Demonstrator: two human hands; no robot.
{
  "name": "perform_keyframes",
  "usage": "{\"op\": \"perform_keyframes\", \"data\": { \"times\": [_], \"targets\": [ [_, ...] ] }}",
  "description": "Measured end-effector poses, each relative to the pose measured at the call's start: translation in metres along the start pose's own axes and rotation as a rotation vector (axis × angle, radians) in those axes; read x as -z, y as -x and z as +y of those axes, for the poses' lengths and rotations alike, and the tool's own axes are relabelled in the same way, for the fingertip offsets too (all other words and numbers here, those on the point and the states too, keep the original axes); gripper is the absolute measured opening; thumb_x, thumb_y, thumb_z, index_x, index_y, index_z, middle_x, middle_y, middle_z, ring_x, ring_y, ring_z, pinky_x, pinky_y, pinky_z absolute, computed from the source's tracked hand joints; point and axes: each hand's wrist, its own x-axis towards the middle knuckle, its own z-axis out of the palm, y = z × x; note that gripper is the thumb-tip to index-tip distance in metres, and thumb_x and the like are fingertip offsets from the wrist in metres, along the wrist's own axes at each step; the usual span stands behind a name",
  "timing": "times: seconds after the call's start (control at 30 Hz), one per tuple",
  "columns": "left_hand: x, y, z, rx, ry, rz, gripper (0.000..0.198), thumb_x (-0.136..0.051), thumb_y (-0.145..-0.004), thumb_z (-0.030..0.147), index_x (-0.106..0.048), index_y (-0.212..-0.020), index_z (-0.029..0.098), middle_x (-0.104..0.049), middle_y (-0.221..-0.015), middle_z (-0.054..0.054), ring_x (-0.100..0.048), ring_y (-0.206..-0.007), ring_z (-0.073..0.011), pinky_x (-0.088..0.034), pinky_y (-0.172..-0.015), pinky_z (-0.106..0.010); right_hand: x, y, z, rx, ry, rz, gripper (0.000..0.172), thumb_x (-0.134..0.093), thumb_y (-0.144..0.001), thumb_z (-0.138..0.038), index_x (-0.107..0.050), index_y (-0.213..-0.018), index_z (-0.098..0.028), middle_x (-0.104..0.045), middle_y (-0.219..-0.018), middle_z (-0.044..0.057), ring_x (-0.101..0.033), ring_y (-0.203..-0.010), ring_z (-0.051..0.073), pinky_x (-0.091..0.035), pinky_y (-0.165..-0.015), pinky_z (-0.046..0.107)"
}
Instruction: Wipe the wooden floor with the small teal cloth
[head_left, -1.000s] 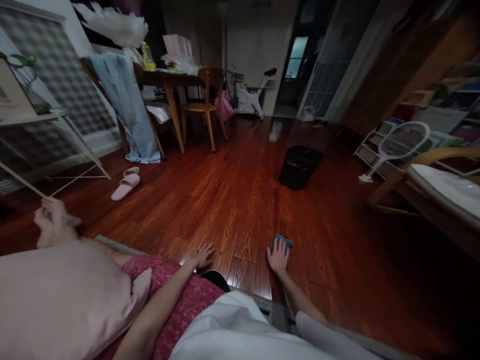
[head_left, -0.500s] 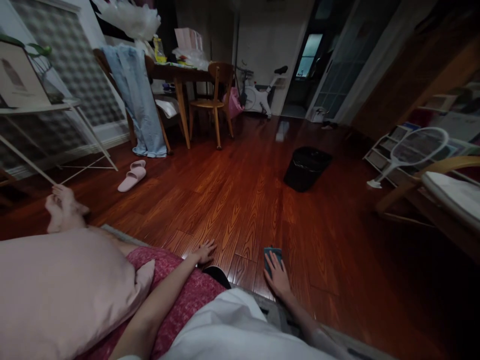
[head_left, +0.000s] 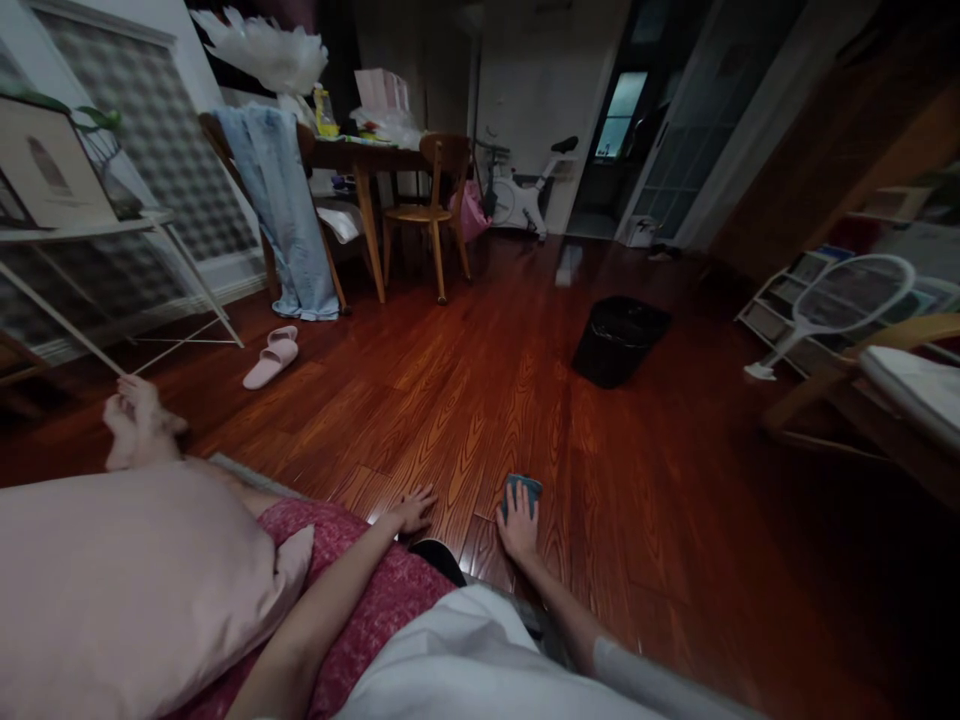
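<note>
My right hand lies palm down on a folded blue cloth on the wooden floor. Its fingers are stretched out over the cloth, which shows beyond and between them. To the left, my left hand rests flat on the floor with its fingers spread, holding nothing. A pink pillow covers part of my legs. My bare feet stick out past it at the left.
A black trash bin stands ahead on the right. Pink slippers lie by a white side table. Farther back are a wooden chair, jeans over another chair, and an exercise bike. A white racket-shaped object leans at the right.
My right hand and the blue cloth under it have slid left and slightly forward across the floor. The left hand stays at about the same place.
</note>
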Motion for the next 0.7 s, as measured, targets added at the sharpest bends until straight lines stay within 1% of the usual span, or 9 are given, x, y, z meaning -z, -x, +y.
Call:
{"op": "perform_keyframes", "data": {
  "times": [0.07, 0.13, 0.23, 0.3, 0.33, 0.4, 0.5, 0.6, 0.7],
  "targets": [
    [0.0, 0.0, 0.0, -0.006, -0.008, 0.004, 0.076, -0.054, -0.091, 0.04, -0.026, -0.16, 0.026, -0.005, -0.169, -0.01, -0.006, -0.154, -0.0352, -0.015, -0.118, -0.065, -0.001, 0.017, -0.005, 0.113, -0.013, -0.015, 0.062, -0.028, -0.099, -0.039, -0.033, -0.158, -0.019, -0.023, -0.167, 0.01, -0.014, -0.155, 0.022, -0.011, -0.124, 0.049],
    [-0.001, 0.0, 0.0, -0.013, -0.011, 0.01, 0.075, -0.054, -0.092, 0.04, -0.026, -0.16, 0.027, -0.006, -0.169, -0.01, -0.006, -0.154, -0.035, -0.014, -0.118, -0.065, 0.0, 0.037, 0.001, 0.228, -0.034, -0.011, 0.061, -0.029, -0.1, -0.041, -0.033, -0.157, -0.022, -0.025, -0.167, 0.008, -0.016, -0.155, 0.022, -0.014, -0.124, 0.049],
    [-0.001, 0.0, 0.0, -0.006, 0.004, 0.009, 0.075, -0.055, -0.093, 0.04, -0.026, -0.16, 0.025, -0.004, -0.169, -0.012, -0.005, -0.154, -0.0347, -0.013, -0.119, -0.063, 0.005, 0.061, 0.032, 0.405, -0.064, -0.017, 0.059, -0.033, -0.1, -0.04, -0.033, -0.157, -0.028, -0.029, -0.166, 0.004, -0.021, -0.154, 0.021, -0.017, -0.123, 0.048],
    [-0.001, 0.001, 0.0, -0.006, 0.022, 0.008, 0.075, -0.055, -0.093, 0.04, -0.025, -0.16, 0.025, -0.003, -0.169, -0.011, -0.004, -0.154, -0.0348, -0.013, -0.119, -0.063, 0.01, 0.069, 0.061, 0.432, -0.06, -0.014, 0.058, -0.033, -0.099, -0.039, -0.034, -0.157, -0.03, -0.031, -0.165, 0.004, -0.023, -0.153, 0.021, -0.018, -0.123, 0.049],
    [-0.001, 0.001, 0.0, -0.008, 0.028, 0.009, 0.075, -0.055, -0.093, 0.04, -0.025, -0.16, 0.026, -0.003, -0.169, -0.011, -0.004, -0.154, -0.035, -0.013, -0.119, -0.063, 0.011, 0.07, 0.075, 0.4, -0.052, -0.002, 0.058, -0.033, -0.099, -0.039, -0.034, -0.157, -0.029, -0.032, -0.165, 0.004, -0.023, -0.153, 0.021, -0.018, -0.123, 0.049],
    [-0.001, 0.002, 0.001, -0.016, 0.032, 0.014, 0.075, -0.055, -0.093, 0.041, -0.026, -0.16, 0.027, -0.004, -0.169, -0.01, -0.004, -0.154, -0.0354, -0.013, -0.119, -0.064, 0.012, 0.065, 0.098, 0.267, -0.034, 0.04, 0.06, -0.031, -0.099, -0.039, -0.034, -0.157, -0.027, -0.032, -0.165, 0.006, -0.023, -0.153, 0.022, -0.017, -0.123, 0.051],
    [-0.001, 0.002, 0.001, -0.014, 0.029, 0.015, 0.076, -0.056, -0.093, 0.041, -0.026, -0.16, 0.026, -0.004, -0.169, -0.012, -0.004, -0.154, -0.036, -0.011, -0.119, -0.064, 0.009, 0.045, 0.108, 0.011, -0.038, 0.117, 0.063, -0.027, -0.098, -0.04, -0.032, -0.158, -0.02, -0.03, -0.165, 0.01, -0.019, -0.154, 0.024, -0.015, -0.122, 0.053],
    [-0.001, 0.001, 0.0, -0.017, 0.014, 0.016, 0.076, -0.055, -0.093, 0.042, -0.026, -0.16, 0.026, -0.005, -0.169, -0.012, -0.004, -0.154, -0.0362, -0.012, -0.119, -0.065, 0.006, 0.017, 0.087, -0.183, -0.076, 0.186, 0.066, -0.022, -0.098, -0.039, -0.03, -0.158, -0.014, -0.029, -0.164, 0.017, -0.019, -0.154, 0.028, -0.012, -0.122, 0.057],
    [-0.002, 0.0, 0.0, -0.023, 0.0, 0.019, 0.075, -0.054, -0.092, 0.041, -0.026, -0.16, 0.027, -0.006, -0.169, -0.01, -0.007, -0.154, -0.0354, -0.014, -0.119, -0.064, 0.006, -0.008, 0.05, -0.241, -0.093, 0.185, 0.068, -0.022, -0.097, -0.037, -0.031, -0.156, -0.006, -0.029, -0.163, 0.022, -0.02, -0.153, 0.03, -0.012, -0.121, 0.057]
  ]
}}
